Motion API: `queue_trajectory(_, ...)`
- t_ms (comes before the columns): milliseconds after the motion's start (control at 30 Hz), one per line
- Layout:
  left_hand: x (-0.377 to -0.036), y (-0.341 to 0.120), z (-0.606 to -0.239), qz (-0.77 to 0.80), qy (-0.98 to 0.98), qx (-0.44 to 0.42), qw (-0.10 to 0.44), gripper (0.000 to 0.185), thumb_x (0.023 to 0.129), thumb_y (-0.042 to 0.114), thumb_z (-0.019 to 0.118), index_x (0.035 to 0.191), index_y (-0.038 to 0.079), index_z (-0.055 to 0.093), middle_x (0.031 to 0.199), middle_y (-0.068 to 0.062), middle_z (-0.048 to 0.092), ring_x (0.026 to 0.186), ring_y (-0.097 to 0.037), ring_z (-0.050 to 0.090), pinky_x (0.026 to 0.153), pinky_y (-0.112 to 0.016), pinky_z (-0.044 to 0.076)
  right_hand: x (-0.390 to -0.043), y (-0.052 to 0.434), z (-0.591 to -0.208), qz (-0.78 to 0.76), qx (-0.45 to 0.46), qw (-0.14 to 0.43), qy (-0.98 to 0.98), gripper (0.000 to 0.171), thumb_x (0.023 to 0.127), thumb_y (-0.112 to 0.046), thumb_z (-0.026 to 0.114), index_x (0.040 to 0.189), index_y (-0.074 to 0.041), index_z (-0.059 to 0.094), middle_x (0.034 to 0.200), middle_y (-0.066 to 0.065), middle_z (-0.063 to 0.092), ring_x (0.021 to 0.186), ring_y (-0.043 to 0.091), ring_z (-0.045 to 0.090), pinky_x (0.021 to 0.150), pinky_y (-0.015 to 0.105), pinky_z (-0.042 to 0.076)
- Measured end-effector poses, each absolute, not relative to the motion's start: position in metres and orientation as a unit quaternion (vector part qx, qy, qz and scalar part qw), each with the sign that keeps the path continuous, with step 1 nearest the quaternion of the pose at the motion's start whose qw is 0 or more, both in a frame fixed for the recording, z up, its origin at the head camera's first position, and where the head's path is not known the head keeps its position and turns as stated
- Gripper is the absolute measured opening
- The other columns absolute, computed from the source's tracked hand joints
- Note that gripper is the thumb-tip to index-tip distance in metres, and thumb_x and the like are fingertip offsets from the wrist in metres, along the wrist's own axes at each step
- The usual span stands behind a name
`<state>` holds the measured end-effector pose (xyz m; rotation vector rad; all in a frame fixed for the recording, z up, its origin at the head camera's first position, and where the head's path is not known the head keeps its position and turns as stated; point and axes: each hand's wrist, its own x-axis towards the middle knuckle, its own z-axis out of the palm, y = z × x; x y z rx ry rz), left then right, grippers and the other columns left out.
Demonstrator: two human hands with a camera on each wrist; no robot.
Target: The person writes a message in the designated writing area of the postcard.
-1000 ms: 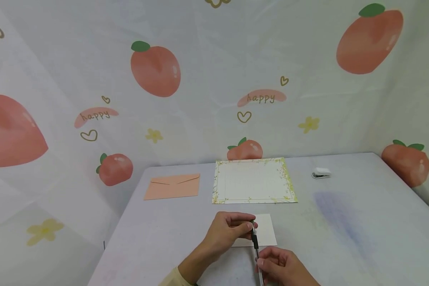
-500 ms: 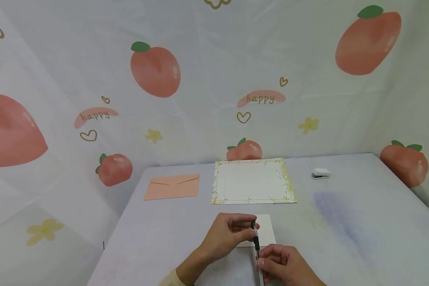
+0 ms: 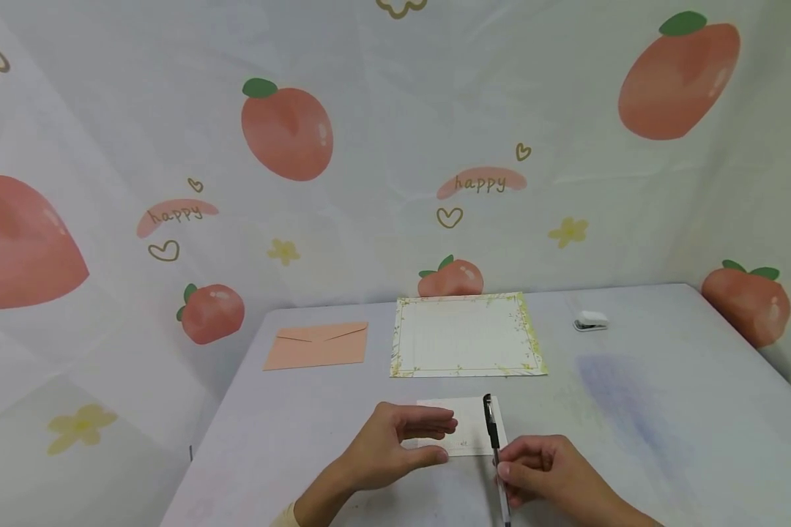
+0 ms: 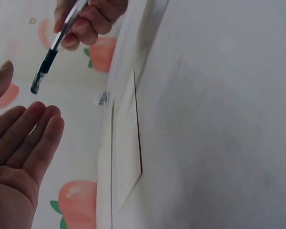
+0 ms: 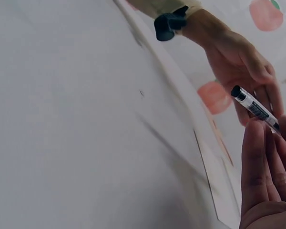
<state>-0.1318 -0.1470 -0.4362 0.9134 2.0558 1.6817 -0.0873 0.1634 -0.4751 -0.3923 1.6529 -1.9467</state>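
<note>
My right hand [image 3: 547, 472] pinches a slim pen [image 3: 492, 432] with a clear barrel and a black grip, between thumb and fingertips near its lower part. The pen stands tilted, its dark end pointing away from me. To its left, my left hand [image 3: 389, 448] is held with fingers extended and thumb apart, holding nothing. Below both hands lies a small white card [image 3: 468, 421], partly covered by the left fingers, with a faint mark near its front edge. In the left wrist view, the pen's dark end [image 4: 35, 87] is close above the left fingertips.
Farther back on the pale table [image 3: 329, 410] lies a bordered sheet of paper [image 3: 468, 337]. A peach envelope [image 3: 318, 347] is at the back left, and a small white stapler-like object [image 3: 591, 320] at the back right. A peach-printed cloth [image 3: 369, 219] hangs behind.
My left hand has let go of the pen's upper end and drawn back to the left. My right hand has moved the pen slightly right, and more of the card shows.
</note>
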Motion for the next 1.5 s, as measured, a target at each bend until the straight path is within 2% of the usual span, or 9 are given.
queue_trajectory(133,-0.13,-0.161,-0.439,0.59,0.726,0.321,0.147,0.044,0.097,0.004,0.081,0.14,-0.003,0.071,0.132,-0.03,0.075,0.12,-0.046,0.075,0.108,-0.034,0.061,-0.093,0.176,-0.47,-0.711,-0.126,0.277,0.633,0.032,0.112,-0.014,0.064,0.125,0.015,0.068,0.098,0.003,0.079,0.084,0.012,0.077,0.08,0.032,0.069)
queue_trajectory(333,-0.125,-0.183,-0.441,0.594,0.73,0.315,0.128,0.041,0.099,0.003,0.079,0.138,-0.005,0.071,0.133,-0.031,0.074,0.119,-0.04,0.077,0.107,-0.044,0.061,-0.1,0.198,-0.467,-0.685,-0.112,0.267,0.669,0.037,0.111,-0.016,0.065,0.129,0.017,0.065,0.099,0.002,0.079,0.082,0.013,0.076,0.082,0.035,0.068)
queue_trajectory(467,-0.121,-0.198,-0.443,0.595,0.73,0.319,0.112,0.041,0.098,-0.001,0.078,0.138,-0.008,0.07,0.131,-0.033,0.074,0.118,-0.035,0.079,0.105,-0.043,0.063,-0.103,0.213,-0.468,-0.668,-0.103,0.258,0.69,0.038,0.111,-0.017,0.066,0.129,0.016,0.066,0.101,0.003,0.079,0.083,0.014,0.076,0.082,0.035,0.068)
queue_trajectory(900,-0.116,-0.221,-0.449,0.605,0.728,0.31,0.086,0.042,0.097,-0.007,0.077,0.138,-0.006,0.07,0.128,-0.035,0.074,0.116,-0.035,0.079,0.103,-0.043,0.063,-0.121,0.226,-0.479,-0.61,-0.07,0.235,0.753,0.033,0.108,-0.02,0.072,0.121,0.01,0.074,0.091,0.007,0.078,0.075,0.014,0.073,0.074,0.031,0.067)
queue_trajectory(1033,-0.115,-0.219,-0.45,0.61,0.723,0.313,0.084,0.041,0.097,-0.007,0.076,0.138,-0.005,0.071,0.127,-0.035,0.074,0.115,-0.035,0.08,0.102,-0.049,0.063,-0.126,0.22,-0.482,-0.583,-0.069,0.215,0.781,0.029,0.106,-0.022,0.074,0.115,0.006,0.077,0.084,0.008,0.077,0.07,0.014,0.072,0.069,0.029,0.065)
queue_trajectory(1167,-0.113,-0.218,-0.453,0.615,0.719,0.312,0.088,0.041,0.097,-0.008,0.076,0.137,-0.01,0.069,0.127,-0.036,0.073,0.115,-0.035,0.08,0.101,-0.055,0.062,-0.129,0.213,-0.484,-0.552,-0.057,0.187,0.81,0.025,0.103,-0.022,0.077,0.108,0.002,0.08,0.079,0.008,0.077,0.067,0.017,0.073,0.066,0.029,0.063)
queue_trajectory(1333,-0.112,-0.216,-0.456,0.619,0.716,0.309,0.09,0.04,0.097,-0.008,0.076,0.136,-0.014,0.067,0.126,-0.037,0.073,0.115,-0.035,0.08,0.1,-0.056,0.061,-0.129,0.202,-0.484,-0.507,-0.043,0.145,0.849,0.021,0.1,-0.025,0.081,0.094,-0.004,0.08,0.07,0.004,0.073,0.061,0.021,0.073,0.059,0.029,0.061)
queue_trajectory(1500,-0.111,-0.215,-0.456,0.622,0.714,0.31,0.088,0.04,0.097,-0.009,0.076,0.136,-0.015,0.067,0.126,-0.037,0.073,0.115,-0.034,0.08,0.1,-0.057,0.061,-0.127,0.194,-0.482,-0.488,-0.039,0.119,0.864,0.023,0.099,-0.024,0.082,0.086,-0.006,0.077,0.067,0.002,0.073,0.058,0.021,0.073,0.055,0.031,0.062)
